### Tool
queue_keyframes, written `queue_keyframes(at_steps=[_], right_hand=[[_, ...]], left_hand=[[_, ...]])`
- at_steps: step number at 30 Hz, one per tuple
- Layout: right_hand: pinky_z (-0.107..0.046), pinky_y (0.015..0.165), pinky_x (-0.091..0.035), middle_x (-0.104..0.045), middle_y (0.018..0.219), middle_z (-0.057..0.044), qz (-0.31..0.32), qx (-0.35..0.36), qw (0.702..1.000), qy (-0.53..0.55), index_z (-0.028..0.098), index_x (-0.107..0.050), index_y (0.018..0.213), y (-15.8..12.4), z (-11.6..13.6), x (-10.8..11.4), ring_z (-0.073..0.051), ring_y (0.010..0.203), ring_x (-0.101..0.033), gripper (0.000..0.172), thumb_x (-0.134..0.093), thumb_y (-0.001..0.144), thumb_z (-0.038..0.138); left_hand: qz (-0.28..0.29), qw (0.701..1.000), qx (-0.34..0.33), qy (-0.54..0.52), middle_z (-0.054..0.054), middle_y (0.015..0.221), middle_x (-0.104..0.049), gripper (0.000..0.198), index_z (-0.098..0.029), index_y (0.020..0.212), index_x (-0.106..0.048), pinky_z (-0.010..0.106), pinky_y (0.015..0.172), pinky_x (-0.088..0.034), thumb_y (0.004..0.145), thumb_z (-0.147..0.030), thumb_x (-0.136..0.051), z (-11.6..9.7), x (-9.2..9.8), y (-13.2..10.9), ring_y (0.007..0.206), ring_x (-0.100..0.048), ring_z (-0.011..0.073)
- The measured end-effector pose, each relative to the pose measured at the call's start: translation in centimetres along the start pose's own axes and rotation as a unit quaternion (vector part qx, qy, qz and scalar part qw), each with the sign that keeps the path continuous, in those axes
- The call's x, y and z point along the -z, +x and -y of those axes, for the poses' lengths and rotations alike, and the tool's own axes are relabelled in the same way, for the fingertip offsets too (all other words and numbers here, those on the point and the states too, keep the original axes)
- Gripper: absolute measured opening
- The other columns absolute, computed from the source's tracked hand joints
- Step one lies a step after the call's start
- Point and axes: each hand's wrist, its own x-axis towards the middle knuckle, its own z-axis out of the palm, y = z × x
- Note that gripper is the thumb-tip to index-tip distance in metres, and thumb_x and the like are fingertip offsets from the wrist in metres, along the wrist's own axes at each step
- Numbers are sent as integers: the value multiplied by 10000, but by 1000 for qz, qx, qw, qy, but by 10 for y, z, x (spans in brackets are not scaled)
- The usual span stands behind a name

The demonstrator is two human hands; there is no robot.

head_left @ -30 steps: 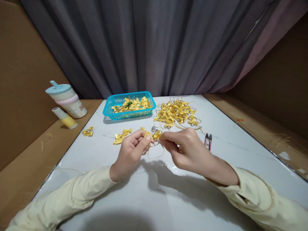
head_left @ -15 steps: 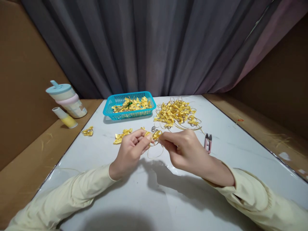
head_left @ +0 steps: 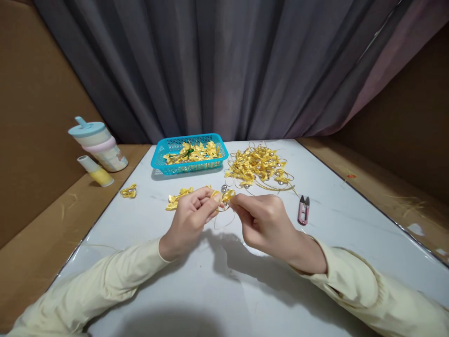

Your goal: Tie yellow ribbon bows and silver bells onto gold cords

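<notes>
Between my two hands is a yellow ribbon bow (head_left: 228, 195) with thin gold cord looping below it. My left hand (head_left: 192, 216) pinches its left side between thumb and forefinger. From the right, my right hand (head_left: 265, 221) pinches the other side, fingers curled under. Just beyond the bow lie small silver bells (head_left: 224, 188) on the white table. Partly behind my left hand rests a row of yellow ribbon bows (head_left: 178, 198). Exactly how the cord passes through my fingers is hidden.
A blue basket (head_left: 189, 171) of yellow bows stands at the back, beside a heap of corded bows (head_left: 257, 164). Pink thread snips (head_left: 303, 210) lie right. One bow (head_left: 128, 191) sits far left, near a lidded cup (head_left: 101, 145) and a yellow-white tube (head_left: 95, 171).
My right hand has shifted slightly left and its wrist has turned a little. The left hand stays nearly still, and both keep their pinch on the bow.
</notes>
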Motion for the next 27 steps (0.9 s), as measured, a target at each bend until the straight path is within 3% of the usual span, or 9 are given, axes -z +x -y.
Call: queue_keyframes(at_steps=[11, 16, 19, 22, 25, 27], right_hand=[[-195, 422, -167, -234, 498, 71, 12, -2, 1000, -3, 194, -321, 601, 0, 0, -1, -61, 437, -173, 177, -351, 586, 20], [-183, 425, -196, -283, 471, 70, 55, -54, 997, 11, 179, -374, 593, 5, -2, 4, -53, 405, -244, 170, -392, 655, 21], [-189, 444, -232, -450, 515, 38, 114, -97, 989, -15, 161, -476, 690, 7, -3, 12, -64, 416, -342, 120, -435, 773, 85], [-199, 477, -292, -590, 681, -15, 78, -126, 987, -64, 143, -531, 900, 8, 2, 22, -75, 455, -415, 88, -477, 844, 185], [-200, 493, -335, -596, 661, -9, 30, -140, 989, -47, 144, -553, 904, 10, 10, 29, -80, 470, -454, 117, -495, 860, 236], [-194, 487, -349, -574, 587, 15, 52, -159, 986, -1, 152, -578, 845, 11, 15, 29, -80, 464, -473, 135, -519, 854, 273]], left_hand=[[1, 999, -5, 42, -44, 531, -401, 265, -137, 698, -529, 185, 425, -244, 815, -372, -569, 4, -2, -4, 463, -329, 58], [-19, 990, -83, 111, -50, 508, -399, 256, -148, 695, -532, 195, 406, -223, 834, -363, -536, 2, -1, -3, 437, -303, 59], [-37, 969, -144, 196, -53, 497, -395, 228, -154, 692, -536, 202, 406, -222, 838, -330, -530, 1, 1, 0, 426, -297, 60], [-54, 938, -212, 270, -55, 484, -398, 196, -160, 698, -535, 206, 410, -229, 849, -282, -509, 2, 5, 1, 413, -289, 59], [-77, 904, -277, 317, -60, 479, -402, 168, -162, 693, -528, 199, 418, -245, 847, -226, -507, 2, 6, 2, 411, -286, 56], [-86, 888, -304, 334, -62, 485, -411, 152, -162, 698, -528, 192, 423, -258, 845, -198, -509, 3, 7, 2, 415, -300, 54]])
